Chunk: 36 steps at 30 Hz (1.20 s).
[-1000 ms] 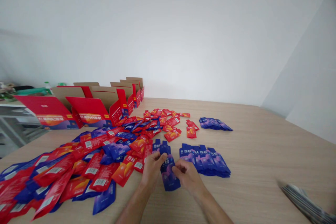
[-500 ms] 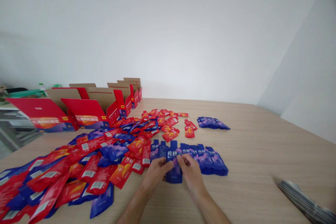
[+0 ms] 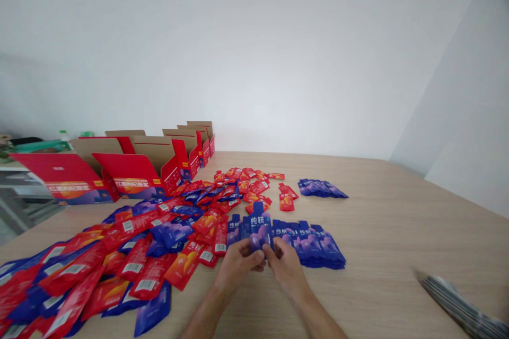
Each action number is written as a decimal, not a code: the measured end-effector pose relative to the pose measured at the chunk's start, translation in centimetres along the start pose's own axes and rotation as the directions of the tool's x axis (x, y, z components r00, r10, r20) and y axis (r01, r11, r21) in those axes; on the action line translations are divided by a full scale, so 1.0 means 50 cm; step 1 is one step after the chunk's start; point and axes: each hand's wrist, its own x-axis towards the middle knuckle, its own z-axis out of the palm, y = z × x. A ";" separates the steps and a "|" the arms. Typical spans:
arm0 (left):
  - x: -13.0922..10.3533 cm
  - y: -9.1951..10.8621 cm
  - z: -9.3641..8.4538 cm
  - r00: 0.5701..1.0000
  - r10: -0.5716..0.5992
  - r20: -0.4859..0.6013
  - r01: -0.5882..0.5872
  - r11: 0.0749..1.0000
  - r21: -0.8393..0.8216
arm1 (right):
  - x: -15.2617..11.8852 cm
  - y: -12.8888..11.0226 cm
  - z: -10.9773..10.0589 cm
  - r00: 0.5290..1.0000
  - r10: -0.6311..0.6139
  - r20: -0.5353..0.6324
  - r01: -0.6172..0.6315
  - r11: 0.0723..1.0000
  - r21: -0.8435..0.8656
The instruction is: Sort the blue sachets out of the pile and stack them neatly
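A blue pouch with purple fruit print [image 3: 260,228] is held upright at its lower end between both hands. My left hand [image 3: 239,263] pinches it from the left side, and my right hand [image 3: 284,263] pinches it from the right, thumbs close together. Just right of my hands lies a row of overlapping blue pouches [image 3: 312,243]. More blue pouches [image 3: 234,228] lie directly behind my left hand. A large mixed heap of red and blue pouches [image 3: 149,270] spreads over the left of the table.
Open red boxes [image 3: 131,175] stand at the back left. Another group of blue pouches [image 3: 321,188] lies at the back right, beside a few red pouches [image 3: 286,201]. A striped bundle [image 3: 461,299] is at the right front of the wooden table [image 3: 382,233].
The held pouch has been raised and now stands higher, with my fingers at its bottom rather than its middle. Both hands have closed nearer together around it.
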 end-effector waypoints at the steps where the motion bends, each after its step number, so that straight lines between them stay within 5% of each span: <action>1: -0.001 0.001 0.004 1.000 -0.014 0.016 0.013 1.000 0.013 | 0.001 0.002 -0.001 1.000 0.009 -0.010 -0.008 1.000 0.015; 9: -0.008 0.002 0.016 0.998 -0.039 -0.053 0.038 0.999 -0.014 | -0.003 -0.015 0.002 0.998 0.050 0.032 -0.055 0.983 0.172; 14: -0.008 0.005 0.011 0.998 -0.059 -0.007 0.059 0.997 0.041 | -0.004 -0.021 -0.002 0.999 0.000 -0.039 0.004 0.995 0.097; 20: 0.006 -0.015 0.000 0.978 0.169 -0.124 -0.161 0.985 0.067 | -0.001 -0.012 0.004 1.000 0.018 0.025 -0.019 0.999 0.047; 32: -0.003 -0.035 0.010 0.997 0.080 -0.001 -0.078 0.973 0.215 | 0.006 -0.013 -0.014 0.983 0.054 -0.175 -0.040 0.996 0.084; 36: -0.005 -0.027 0.018 0.997 0.059 0.040 -0.067 0.974 0.216 | 0.008 -0.008 -0.011 0.981 0.102 -0.164 -0.060 0.967 0.248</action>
